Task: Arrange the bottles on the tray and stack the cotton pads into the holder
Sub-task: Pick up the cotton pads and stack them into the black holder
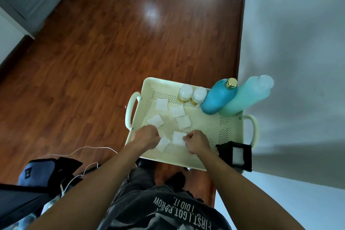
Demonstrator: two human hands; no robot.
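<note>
A cream perforated tray (209, 127) with two handles sits on the floor by the wall. Two small clear bottles (192, 95), a blue bottle (218, 99) and a pale teal bottle (246, 95) stand along its far edge. Several white square cotton pads (177, 111) lie scattered on the tray. My left hand (146, 136) pinches the corner of a pad (162, 144) at the near left. My right hand (197, 141) pinches the edge of another pad (178, 138). A black holder (236, 155) with a white pad inside stands at the tray's near right corner.
The white wall (298, 61) runs along the right of the tray. A blue and black bag (44, 173) with a white cable (84, 150) lies on the wooden floor at the left. My legs are just below the tray.
</note>
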